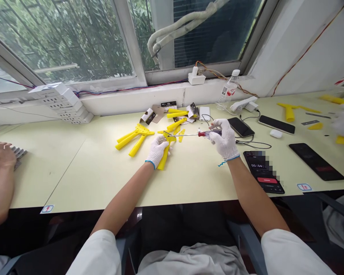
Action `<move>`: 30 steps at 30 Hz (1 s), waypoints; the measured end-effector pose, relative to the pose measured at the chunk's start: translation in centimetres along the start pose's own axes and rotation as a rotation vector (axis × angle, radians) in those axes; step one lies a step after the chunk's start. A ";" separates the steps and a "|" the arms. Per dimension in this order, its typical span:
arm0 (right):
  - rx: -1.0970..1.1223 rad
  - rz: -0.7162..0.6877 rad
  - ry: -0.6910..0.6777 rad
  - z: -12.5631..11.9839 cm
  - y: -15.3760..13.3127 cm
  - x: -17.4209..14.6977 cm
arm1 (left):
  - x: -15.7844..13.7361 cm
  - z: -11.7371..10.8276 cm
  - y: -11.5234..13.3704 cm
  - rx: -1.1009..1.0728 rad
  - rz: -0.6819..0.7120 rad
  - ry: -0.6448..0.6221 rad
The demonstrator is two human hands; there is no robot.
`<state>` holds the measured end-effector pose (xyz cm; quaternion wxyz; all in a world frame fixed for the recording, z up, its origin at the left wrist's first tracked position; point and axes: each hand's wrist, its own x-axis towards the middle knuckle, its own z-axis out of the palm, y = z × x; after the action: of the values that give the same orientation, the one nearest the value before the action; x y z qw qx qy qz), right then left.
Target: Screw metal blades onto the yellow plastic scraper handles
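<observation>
Your left hand [157, 149], in a white glove, has its grip closed around a yellow tool [163, 161], held over the surface [103, 179] in front of you, its handle slanting towards you. Your gloved right hand [226, 138] holds a screwdriver [201, 134] by its handle, the shaft pointing left across the yellow tool's head; you cannot tell whether the tip touches. To the left lies a cluster of yellow pieces [137, 133]; beyond your hands are small opened boxes [157, 113]. A phone [262, 172] lies near your right forearm.
</observation>
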<state>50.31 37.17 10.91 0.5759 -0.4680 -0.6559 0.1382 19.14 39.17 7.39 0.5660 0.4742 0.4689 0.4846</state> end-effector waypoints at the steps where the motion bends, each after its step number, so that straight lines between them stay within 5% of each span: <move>1: 0.037 -0.020 0.004 0.0 -0.1 0.1 | 0.0 0.0 0.0 0.000 -0.003 0.003; 8: -0.023 -0.227 0.056 -0.2 -0.6 0.5 | -0.6 0.4 0.6 0.019 0.008 0.000; 16: -0.068 0.040 0.127 0.1 -0.7 0.0 | -0.6 0.4 0.8 0.036 0.000 0.011; 19: -0.135 0.013 0.156 0.1 -0.8 -0.1 | -0.6 0.4 0.7 0.034 0.007 0.004; 25: 0.136 0.009 0.016 0.2 -0.6 -0.1 | -0.6 0.4 0.8 0.023 -0.006 0.008; 30: 0.052 -0.065 0.047 0.4 -0.5 0.0 | -0.7 0.5 0.8 0.026 -0.001 0.003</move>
<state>49.73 37.05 11.21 0.6073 -0.4344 -0.6533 0.1252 19.48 38.55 8.33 0.5594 0.4806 0.4764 0.4787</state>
